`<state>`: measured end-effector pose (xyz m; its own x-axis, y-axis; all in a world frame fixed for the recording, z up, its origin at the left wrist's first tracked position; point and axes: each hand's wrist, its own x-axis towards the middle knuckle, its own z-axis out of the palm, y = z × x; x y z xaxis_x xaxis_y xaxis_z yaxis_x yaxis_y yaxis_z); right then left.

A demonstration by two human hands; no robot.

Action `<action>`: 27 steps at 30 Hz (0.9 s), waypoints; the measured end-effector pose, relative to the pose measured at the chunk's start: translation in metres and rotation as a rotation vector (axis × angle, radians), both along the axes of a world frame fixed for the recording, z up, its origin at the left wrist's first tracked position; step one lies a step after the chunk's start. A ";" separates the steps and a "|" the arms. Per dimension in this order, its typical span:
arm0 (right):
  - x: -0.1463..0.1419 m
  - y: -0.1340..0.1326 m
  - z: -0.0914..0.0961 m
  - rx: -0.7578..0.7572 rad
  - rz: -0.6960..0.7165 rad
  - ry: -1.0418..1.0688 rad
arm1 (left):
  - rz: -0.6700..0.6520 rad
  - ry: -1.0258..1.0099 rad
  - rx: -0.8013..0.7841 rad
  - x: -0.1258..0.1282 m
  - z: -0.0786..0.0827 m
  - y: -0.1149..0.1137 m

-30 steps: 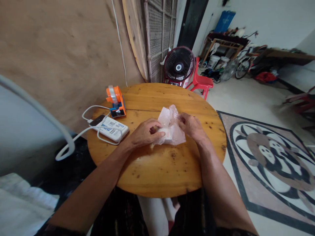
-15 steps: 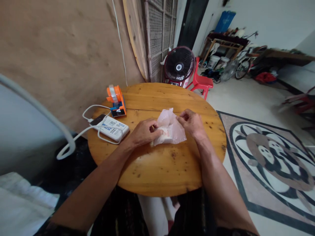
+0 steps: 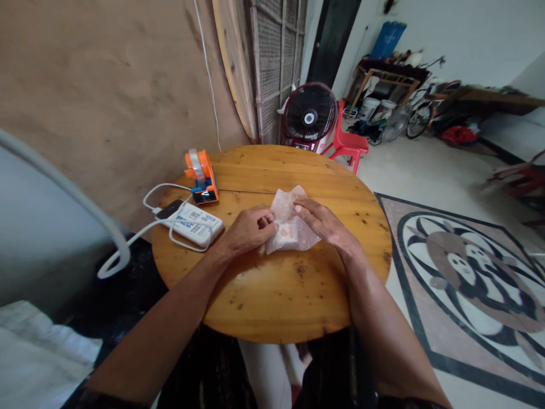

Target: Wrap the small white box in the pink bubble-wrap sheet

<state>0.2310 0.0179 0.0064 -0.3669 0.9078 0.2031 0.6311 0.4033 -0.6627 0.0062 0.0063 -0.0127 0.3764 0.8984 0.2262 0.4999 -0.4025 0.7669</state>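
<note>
A pinkish, see-through sheet of plastic wrap (image 3: pixel 284 203), which looks like bubble wrap, lies crumpled on the round wooden table (image 3: pixel 272 301). Inside it shows a small white packet (image 3: pixel 288 234) with a faint red print. My left hand (image 3: pixel 251 232) is curled at the left edge of the wrap, thumb and fingertips pinching it beside the packet. With fingers stretched out and held together, my right hand (image 3: pixel 318 218) lies flat over the upper right part of the wrap, partly hiding it.
An orange and blue tape dispenser (image 3: pixel 203 176) stands at the table's far left. In front of it lies a white box (image 3: pixel 198 224) with a dark phone-like device and white cables on it. Beyond the table are a fan (image 3: pixel 310 116) and a red chair (image 3: pixel 351 142).
My right hand has moved left from the wrap's right edge, its fingers going from a pinch to flat on the wrap. The wrap is spread lower; my left hand stays nearly still.
</note>
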 end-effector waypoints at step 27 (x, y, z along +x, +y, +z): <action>0.000 0.003 -0.007 0.012 -0.111 -0.122 | 0.406 -0.043 0.016 -0.007 -0.003 0.010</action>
